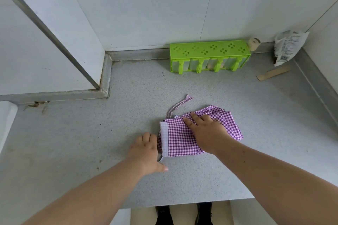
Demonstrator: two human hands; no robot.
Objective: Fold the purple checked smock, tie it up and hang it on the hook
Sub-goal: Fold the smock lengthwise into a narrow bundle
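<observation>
fingers (193,118) of our right hand (206,133) lie straight and flat on top of the purple and white checked cotton smock (180,139), pressing the bundle down without gripping it. our left hand (146,151) rests at the bundle's left edge; its fingers look loosely bent against the cloth with the thumb stretched toward us, and we cannot tell whether they hold the pale hem or only touch it.

the smock sits folded into a small, rumpled packet on the speckled grey stone-look countertop (91,142), near the front edge and a little right of centre. a thin checked tie string (178,105) trails out of its far side onto the bare counter.

we judge the fold could spring open if the pressing hand lifts before the string is wrapped round, since the right side looks loosely bunched. the string is out of reach of both hands as they lie, so reaching for it means freeing one hand. the packet is also near the counter's front edge, and a careless tug could drag it off. no hook is visible, so the hanging place is unknown to us.

counted from largest to smallest: one countertop; one smock; one bright green plastic spice rack (209,51) against the back wall, with four clear containers in it; one crumpled white printed plastic bag (288,45) in the right corner; one flat pale wooden stick (273,73) beside it; one small cream cylindrical object (253,43) just behind the rack's right end; one tie string.
</observation>
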